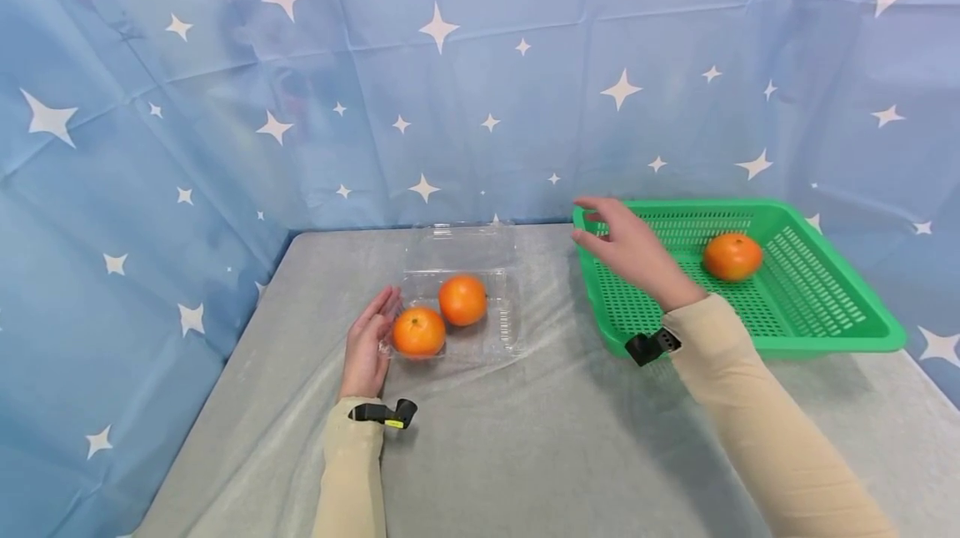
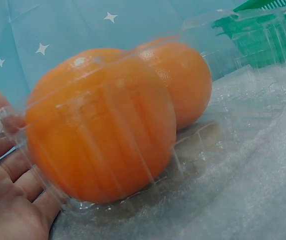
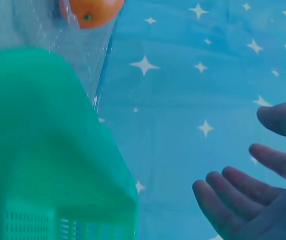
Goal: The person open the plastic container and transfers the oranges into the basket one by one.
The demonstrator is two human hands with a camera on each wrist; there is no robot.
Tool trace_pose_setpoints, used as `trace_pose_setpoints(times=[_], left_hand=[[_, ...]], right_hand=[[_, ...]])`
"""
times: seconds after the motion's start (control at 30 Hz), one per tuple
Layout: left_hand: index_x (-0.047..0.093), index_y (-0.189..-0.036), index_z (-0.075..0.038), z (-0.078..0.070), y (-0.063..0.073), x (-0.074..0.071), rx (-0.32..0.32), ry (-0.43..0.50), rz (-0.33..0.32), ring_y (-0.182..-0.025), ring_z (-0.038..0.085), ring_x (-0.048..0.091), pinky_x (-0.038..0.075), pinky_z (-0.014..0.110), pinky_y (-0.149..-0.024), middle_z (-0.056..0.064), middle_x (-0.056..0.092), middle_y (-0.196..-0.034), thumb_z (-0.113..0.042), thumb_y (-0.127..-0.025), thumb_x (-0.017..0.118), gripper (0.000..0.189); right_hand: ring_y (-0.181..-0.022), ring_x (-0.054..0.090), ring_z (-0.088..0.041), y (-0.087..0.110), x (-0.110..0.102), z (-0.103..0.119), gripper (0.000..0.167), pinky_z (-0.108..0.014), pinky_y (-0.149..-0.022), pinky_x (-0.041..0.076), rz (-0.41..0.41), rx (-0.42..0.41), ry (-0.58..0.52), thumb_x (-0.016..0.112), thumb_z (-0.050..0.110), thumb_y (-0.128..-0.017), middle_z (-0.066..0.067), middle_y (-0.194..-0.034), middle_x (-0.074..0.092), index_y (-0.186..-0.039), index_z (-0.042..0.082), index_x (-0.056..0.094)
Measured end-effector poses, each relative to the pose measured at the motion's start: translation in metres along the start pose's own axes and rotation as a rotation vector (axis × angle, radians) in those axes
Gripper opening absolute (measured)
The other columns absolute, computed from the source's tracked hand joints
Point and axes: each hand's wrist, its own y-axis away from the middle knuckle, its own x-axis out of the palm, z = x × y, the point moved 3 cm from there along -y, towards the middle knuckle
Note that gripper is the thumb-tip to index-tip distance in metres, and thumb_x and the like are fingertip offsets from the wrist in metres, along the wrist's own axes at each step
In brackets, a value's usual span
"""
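Two round orange fruits, one nearer (image 1: 419,333) and one behind it (image 1: 462,299), sit in a clear plastic clamshell box (image 1: 504,329) whose lid stands raised at the back. My left hand (image 1: 367,346) rests against the box's left wall, fingers extended and palm toward it, as the left wrist view also shows. Above the left end of a green plastic basket (image 1: 825,344) hovers my right hand (image 1: 633,250), its fingers spread and loosely bent, holding nothing. A third orange fruit (image 1: 732,257) lies inside the basket toward its back right.
A grey cloth (image 1: 480,455) covers the table. Behind and to the left hangs a blue curtain (image 1: 510,163) with white stars. The basket stands to the right of the clear box, near the table's back edge.
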Motion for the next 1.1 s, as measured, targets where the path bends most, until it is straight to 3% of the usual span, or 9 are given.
trace_pose_setpoints(times=[0.23, 0.7, 0.8, 0.87, 0.93, 1.1], left_hand=[[0.036, -0.136, -0.005, -0.001, 0.001, -0.001, 0.007, 0.054, 0.015, -0.124, 0.013, 0.037, 0.024, 0.026, -0.103, 0.005, 0.043, -0.135, 0.004, -0.087, 0.033, 0.05], [0.038, -0.135, -0.007, 0.0, 0.0, 0.0, -0.004, 0.042, -0.001, -0.123, 0.013, 0.038, 0.029, 0.024, -0.1, 0.003, 0.044, -0.134, 0.003, -0.087, 0.034, 0.049], [0.04, -0.135, -0.009, -0.001, -0.001, 0.0, -0.011, 0.048, -0.003, -0.123, 0.012, 0.039, 0.044, 0.012, -0.075, 0.002, 0.045, -0.133, 0.002, -0.087, 0.035, 0.049], [0.04, -0.134, -0.009, -0.001, -0.001, 0.0, -0.016, 0.053, -0.002, -0.122, 0.012, 0.04, 0.041, 0.01, -0.053, 0.002, 0.045, -0.133, 0.002, -0.087, 0.035, 0.049], [0.041, -0.134, -0.009, -0.001, -0.001, 0.0, -0.019, 0.066, -0.002, -0.122, 0.013, 0.04, 0.03, 0.014, -0.039, 0.002, 0.045, -0.133, 0.003, -0.087, 0.034, 0.049], [0.038, -0.135, -0.006, 0.0, 0.0, 0.0, 0.002, 0.086, 0.022, -0.124, 0.016, 0.037, 0.028, 0.015, -0.04, 0.007, 0.042, -0.135, 0.006, -0.086, 0.031, 0.051]], right_hand=[[-0.119, 0.04, -0.02, 0.001, 0.014, 0.012, 0.059, -0.042, -0.087, 0.042, -0.011, -0.023, -0.052, 0.048, 0.049, -0.085, -0.003, -0.136, 0.035, -0.135, 0.02, 0.036], [-0.117, 0.043, -0.012, 0.016, 0.046, 0.023, 0.055, -0.037, -0.092, 0.04, -0.089, -0.003, -0.316, 0.05, 0.051, -0.083, 0.008, -0.131, 0.041, -0.131, 0.025, 0.042], [-0.116, 0.044, -0.012, 0.016, 0.055, 0.024, 0.053, -0.036, -0.091, 0.04, -0.105, 0.0, -0.363, 0.05, 0.05, -0.084, 0.008, -0.129, 0.043, -0.13, 0.025, 0.043], [-0.116, 0.044, -0.012, 0.015, 0.062, 0.024, 0.052, -0.037, -0.092, 0.04, -0.11, 0.003, -0.387, 0.05, 0.049, -0.084, 0.009, -0.129, 0.043, -0.129, 0.025, 0.043], [-0.116, 0.045, -0.013, 0.015, 0.068, 0.024, 0.051, -0.038, -0.092, 0.04, -0.113, 0.0, -0.403, 0.051, 0.045, -0.085, 0.007, -0.129, 0.044, -0.13, 0.022, 0.043], [-0.117, 0.045, -0.016, 0.016, 0.079, 0.028, 0.046, -0.039, -0.095, 0.037, -0.106, 0.014, -0.479, 0.052, 0.035, -0.088, 0.002, -0.13, 0.046, -0.13, 0.017, 0.044]])
